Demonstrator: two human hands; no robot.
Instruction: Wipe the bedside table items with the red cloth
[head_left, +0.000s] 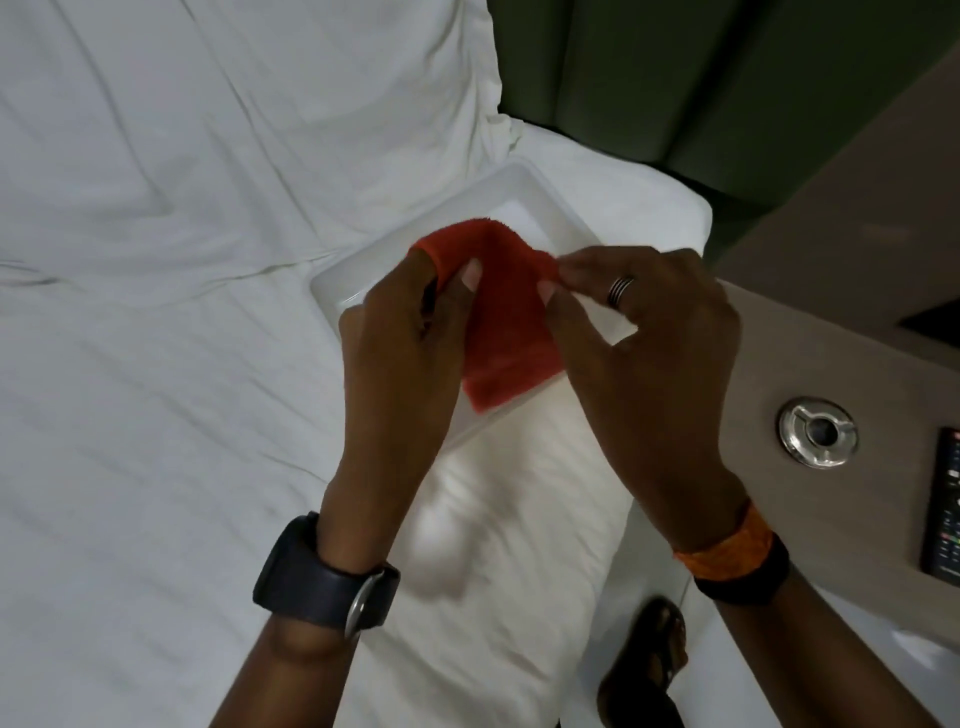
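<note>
Both hands — left hand (400, 332) and right hand (644, 338) — pinch the small red terry cloth (506, 332) by its top edge above the white plastic tray (332, 280) on the bed, seemingly readying it — next, probably the round metal ashtray (817, 439) on the beige bedside table (831, 364).

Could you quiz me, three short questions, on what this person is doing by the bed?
1. True or false: both hands grip the red cloth.
2. Which lies nearer the metal ashtray: A) remote control B) white tray?
3. Which wrist wears the black watch?

Key
1. True: the left hand and right hand pinch its upper edge.
2. A.
3. The left.
</note>
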